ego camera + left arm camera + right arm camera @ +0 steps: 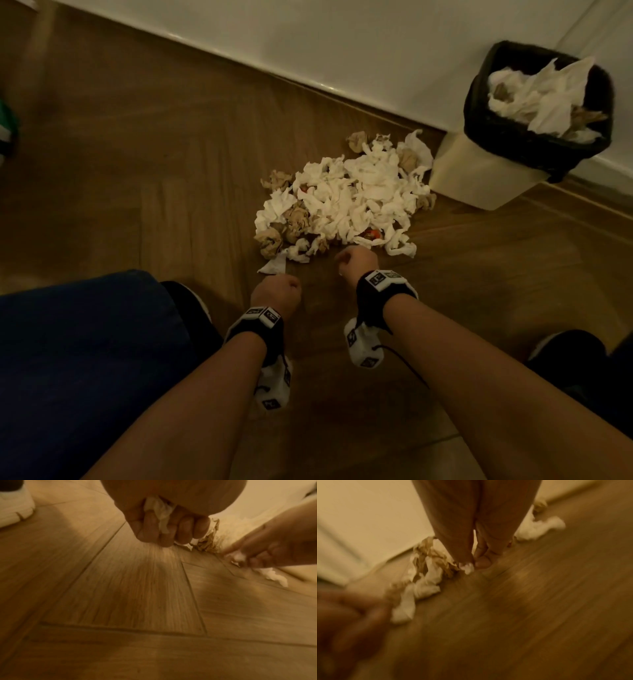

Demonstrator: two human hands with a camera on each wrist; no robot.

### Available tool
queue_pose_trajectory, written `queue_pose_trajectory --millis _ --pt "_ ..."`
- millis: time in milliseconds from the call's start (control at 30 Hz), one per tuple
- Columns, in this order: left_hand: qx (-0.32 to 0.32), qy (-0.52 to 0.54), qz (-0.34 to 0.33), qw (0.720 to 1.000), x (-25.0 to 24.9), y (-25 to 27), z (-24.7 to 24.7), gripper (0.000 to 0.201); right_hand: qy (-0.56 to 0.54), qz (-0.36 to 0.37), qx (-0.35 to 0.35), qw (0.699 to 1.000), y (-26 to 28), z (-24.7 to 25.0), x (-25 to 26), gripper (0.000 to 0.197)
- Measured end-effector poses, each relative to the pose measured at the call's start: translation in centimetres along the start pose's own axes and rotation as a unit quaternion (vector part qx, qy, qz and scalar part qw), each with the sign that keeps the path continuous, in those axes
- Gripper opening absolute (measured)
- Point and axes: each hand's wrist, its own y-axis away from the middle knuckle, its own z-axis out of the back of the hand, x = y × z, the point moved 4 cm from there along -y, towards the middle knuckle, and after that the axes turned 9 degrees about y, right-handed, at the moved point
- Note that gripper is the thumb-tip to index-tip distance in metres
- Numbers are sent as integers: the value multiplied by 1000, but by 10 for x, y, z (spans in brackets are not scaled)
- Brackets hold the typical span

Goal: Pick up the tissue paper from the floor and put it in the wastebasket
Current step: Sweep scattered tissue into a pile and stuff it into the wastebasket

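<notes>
While the tissue paper [346, 197] lies heaped on the floor [154, 154] just beside the wastebasket [534, 102], we should gather bigger clumps per trip. Our left hand [164, 524] is clenched around a white scrap; our right hand [471, 559] pinches another at the heap's near edge. We'd lift both high over the already crowded rim.

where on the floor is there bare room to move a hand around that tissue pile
Bare wood floor lies left of the tissue pile and in front of it, around the left hand and right hand. It is crowded on the right, where the pile nearly reaches the wastebasket, itself heaped with tissue.
</notes>
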Motion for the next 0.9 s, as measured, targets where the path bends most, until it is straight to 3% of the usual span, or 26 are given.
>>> queue_pose_trajectory --millis 100,200,333,400,600,800,900 --pt "-5 12 -9 1000 -3 1 0 27 -164 -47 -24 985 -2 -2 -3 25" --pt "-7 22 -7 1000 -4 1 0 26 -249 -78 -20 965 -4 -4 -2 27" --pt "-6 18 -5 1000 -3 2 0 25 -256 -138 13 957 -11 -9 2 75" --pt "-6 17 0 1000 -3 2 0 25 -216 -132 32 967 -15 -9 10 83" --pt "-49 25 0 998 -2 6 -1 38 -149 -123 36 981 -30 -13 37 87" --pt "-68 31 11 997 3 5 -4 35 -61 -82 48 994 -32 -18 34 58" --pt "-69 23 8 997 5 5 -5 31 -69 -73 47 994 -25 -13 21 51"
